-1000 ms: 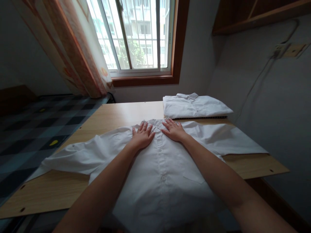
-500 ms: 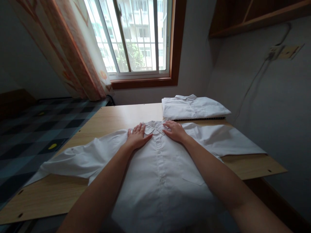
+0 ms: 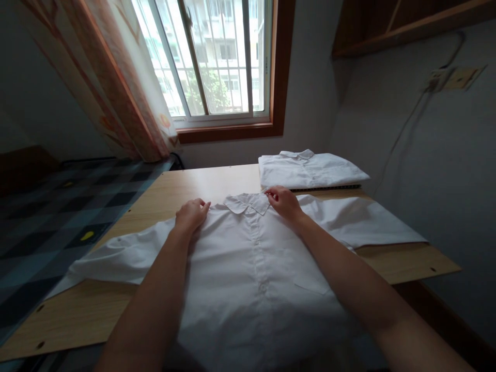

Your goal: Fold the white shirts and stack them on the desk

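The head camera is showing a white button-front shirt lying face up along the middle of a wooden board, its collar pointing toward the far edge and its body running past the near edge. The button placket is running down the centre, and a chest pocket is showing on the right half. The left sleeve is stretching out to the board's left edge, while the right sleeve is reaching toward the right edge.

The left hand is resting at the shirt's left shoulder, its fingers bent and narrow, the tips pinching the fabric at the upper edge. The right hand is curling beside the collar, thumb and forefinger closing on the cloth at the collar's right side.

Beyond the right hand, a folded white shirt is lying near the board's far right corner, over something thin with a dark edge that is too small to identify. Along the board's left edge, a bed with a checked cover is extending. Past the far edge, a barred window is letting in light beside an orange-patterned curtain, and a power socket is sitting on the right wall below a wooden shelf.
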Tool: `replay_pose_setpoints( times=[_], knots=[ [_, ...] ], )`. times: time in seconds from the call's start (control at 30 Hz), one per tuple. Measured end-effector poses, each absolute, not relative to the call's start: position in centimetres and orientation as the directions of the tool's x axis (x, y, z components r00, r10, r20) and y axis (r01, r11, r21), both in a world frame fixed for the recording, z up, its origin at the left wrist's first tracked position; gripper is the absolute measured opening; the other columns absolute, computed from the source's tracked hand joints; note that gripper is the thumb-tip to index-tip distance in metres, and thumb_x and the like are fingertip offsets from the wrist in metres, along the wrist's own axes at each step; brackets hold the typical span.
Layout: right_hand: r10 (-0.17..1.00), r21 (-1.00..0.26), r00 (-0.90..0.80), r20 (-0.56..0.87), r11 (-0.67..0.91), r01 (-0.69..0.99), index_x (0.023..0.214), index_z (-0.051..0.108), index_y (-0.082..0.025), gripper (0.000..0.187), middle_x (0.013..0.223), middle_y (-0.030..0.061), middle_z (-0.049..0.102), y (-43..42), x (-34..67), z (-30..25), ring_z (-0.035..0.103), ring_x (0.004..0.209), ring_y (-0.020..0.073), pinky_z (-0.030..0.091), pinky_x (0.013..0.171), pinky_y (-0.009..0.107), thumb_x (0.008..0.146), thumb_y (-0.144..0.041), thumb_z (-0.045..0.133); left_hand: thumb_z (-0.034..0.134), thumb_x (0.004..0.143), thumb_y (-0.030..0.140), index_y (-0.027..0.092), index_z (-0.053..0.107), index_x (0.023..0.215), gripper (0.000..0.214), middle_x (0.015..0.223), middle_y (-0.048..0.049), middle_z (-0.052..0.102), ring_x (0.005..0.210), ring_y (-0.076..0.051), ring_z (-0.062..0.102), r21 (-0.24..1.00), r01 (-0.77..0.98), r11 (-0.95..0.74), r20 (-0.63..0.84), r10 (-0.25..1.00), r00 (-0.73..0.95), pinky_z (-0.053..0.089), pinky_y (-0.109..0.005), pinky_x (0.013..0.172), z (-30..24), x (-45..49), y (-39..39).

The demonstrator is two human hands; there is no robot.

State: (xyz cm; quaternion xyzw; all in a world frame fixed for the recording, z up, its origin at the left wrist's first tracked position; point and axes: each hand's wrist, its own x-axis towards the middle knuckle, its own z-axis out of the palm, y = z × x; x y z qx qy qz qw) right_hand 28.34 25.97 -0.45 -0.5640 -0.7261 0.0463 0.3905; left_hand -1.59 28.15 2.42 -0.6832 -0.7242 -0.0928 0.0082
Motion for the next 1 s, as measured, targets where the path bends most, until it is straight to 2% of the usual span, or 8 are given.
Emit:
replay_pose_setpoints(
  times=[0.13,0.23,0.4,0.6,0.73,0.83,0.93,1.0],
  knots=[
    [0.857,-0.527,-0.224,0.465,0.471,0.707,0.101,0.073,-0.019,0.022,0.095,0.0041,0.068,24.8,26.8,-0.2,0.058,0.072,0.0122,0.045,0.075,0.024,0.089,-0.018,0.054,0.036,0.092,0.055,0.019,0.071,0.088,0.051,0.094,-0.0153,0.073,0.090,-0.031,0.066,0.178,0.980,0.087,0.081,0.991,-0.103,0.046,-0.036,0.074,3.0,-2.2,27.9],
    [0.831,-0.539,-0.366,0.419,0.552,0.637,0.108,0.072,-0.020,0.024,0.102,0.0047,0.067,24.0,25.5,-0.5,0.059,0.075,0.0111,0.045,0.078,0.023,0.090,-0.019,0.057,0.049,0.083,0.058,0.020,0.070,0.078,0.044,0.079,-0.0113,0.072,0.074,-0.027,0.065,0.245,0.968,0.063,0.055,0.995,-0.078,0.042,-0.031,0.063,3.2,-2.9,27.7],
    [0.815,-0.543,-0.437,0.381,0.580,0.608,0.107,0.075,-0.018,0.025,0.100,0.0056,0.067,23.8,24.5,-1.2,0.058,0.077,0.0113,0.045,0.080,0.024,0.085,-0.015,0.062,0.057,0.074,0.053,0.019,0.066,0.070,0.035,0.063,-0.0034,0.065,0.059,-0.018,0.056,0.440,0.878,-0.190,0.080,0.982,0.173,0.035,-0.025,0.052,4.2,-2.7,27.1],
    [0.858,-0.659,-0.330,0.394,0.514,0.550,0.089,0.075,-0.014,0.019,0.087,0.0059,0.068,24.2,24.3,-0.6,0.058,0.080,0.0135,0.043,0.078,0.024,0.090,-0.024,0.059,0.056,0.078,0.055,0.018,0.064,0.073,0.038,0.059,0.0022,0.052,0.057,-0.012,0.043,0.553,0.702,-0.448,0.227,0.892,0.391,0.031,-0.022,0.052,6.3,0.5,24.8],
    [0.937,-0.910,-0.235,0.259,0.318,0.268,0.082,0.071,-0.012,0.054,0.077,0.0058,0.066,23.9,23.3,-0.2,0.058,0.071,0.0135,0.044,0.070,0.025,0.097,-0.055,0.041,0.058,0.079,0.050,0.017,0.067,0.078,0.035,0.056,0.0041,0.048,0.054,-0.011,0.039,0.637,0.585,-0.502,0.257,0.854,0.453,0.028,-0.022,0.050,6.2,3.1,23.1],
    [0.950,-0.978,-0.282,0.132,0.171,0.120,0.073,0.065,-0.013,0.061,0.068,0.0025,0.061,23.5,22.5,-0.3,0.053,0.062,0.0118,0.042,0.062,0.024,0.089,-0.068,0.046,0.059,0.080,0.043,0.017,0.071,0.079,0.029,0.062,0.0011,0.060,0.057,-0.012,0.048,0.683,0.502,-0.530,0.203,0.799,0.566,0.036,-0.022,0.054,5.8,4.7,21.9],
    [0.957,-0.992,-0.282,0.071,0.098,0.084,0.070,0.061,-0.014,0.045,0.065,-0.0001,0.058,23.3,22.3,-0.7,0.050,0.061,0.0109,0.040,0.056,0.023,0.079,-0.058,0.066,0.062,0.080,0.040,0.018,0.075,0.082,0.025,0.075,-0.0027,0.072,0.068,-0.016,0.060,0.696,0.465,-0.548,0.033,0.670,0.742,0.045,-0.024,0.064,6.2,5.1,21.2],
    [0.955,-0.993,-0.291,0.061,0.087,0.078,0.071,0.060,-0.014,0.035,0.066,0.0001,0.058,23.2,22.5,-0.7,0.050,0.062,0.0108,0.039,0.055,0.023,0.075,-0.047,0.071,0.063,0.081,0.044,0.018,0.077,0.085,0.029,0.079,-0.0046,0.074,0.069,-0.017,0.063,0.724,0.479,-0.497,-0.074,0.634,0.770,0.049,-0.025,0.064,6.8,4.7,21.2]
  ],
)
